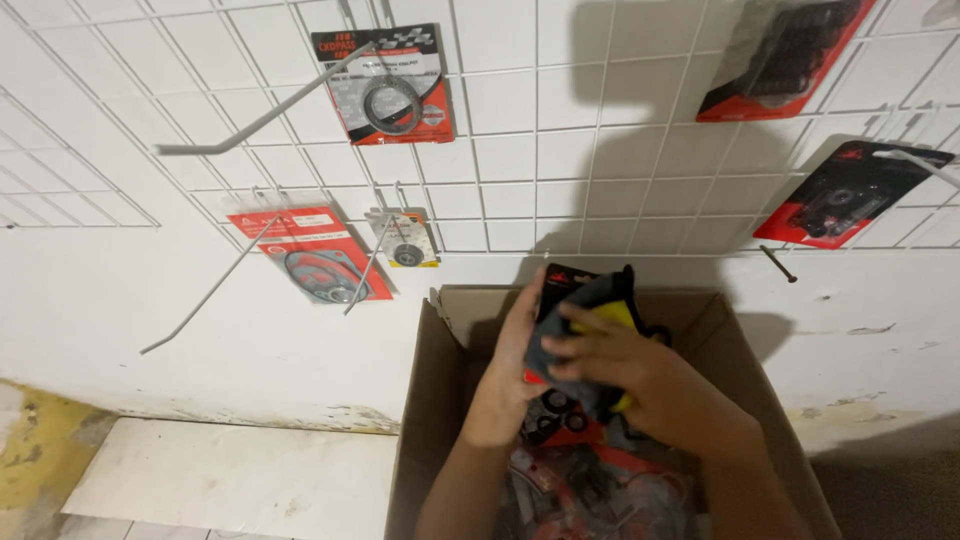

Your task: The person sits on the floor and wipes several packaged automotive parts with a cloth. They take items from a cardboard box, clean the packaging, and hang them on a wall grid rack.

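Note:
Over an open cardboard box (440, 350), both my hands hold a flat blister pack (600, 295) with a red, black and yellow card and dark round parts under clear plastic. My left hand (510, 370) grips its left edge with fingers up along the side. My right hand (610, 360) lies across its front, fingers pointing left. Inside the box lie more red and black packs (590, 480) of gaskets and rings, partly hidden by my arms.
A white wire grid (520, 130) on the wall carries long metal hooks (260, 120) and several hung packs: a red one with a ring (385, 85), a gasket pack (315, 255), a small pack (403, 240), two dark ones (850, 190) at right. A pale slab (230, 480) lies lower left.

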